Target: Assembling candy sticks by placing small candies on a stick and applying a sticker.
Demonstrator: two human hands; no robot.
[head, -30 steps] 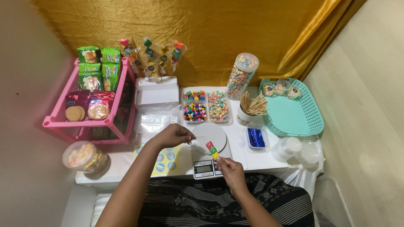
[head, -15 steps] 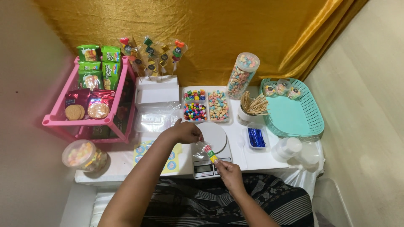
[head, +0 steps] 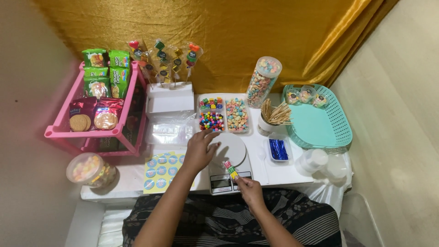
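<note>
A: What's hidden or unclear?

B: Pink rack (head: 59, 132) is blocking the lower shelf contents. Sticker sheet (head: 161, 167) is partly lying under the left forearm. Scale (head: 228, 168) display is too small to read, and the right hand is covering its front edge. Both arms are running out of frame at the bottom.

A: Left hand?

B: Left hand (head: 200, 151) is hovering over the scale's white platform, fingers loosely curled and spread, pointing toward the candy trays (head: 225, 115). It's gripping nothing; can't tell if the fingertips are touching the platform.

A: Right?

B: Right hand (head: 248, 190) is pinching the lower end of a candy skewer (head: 230, 168), fingers closed on the stick. Skewer is tilting up-left over the scale.
</note>
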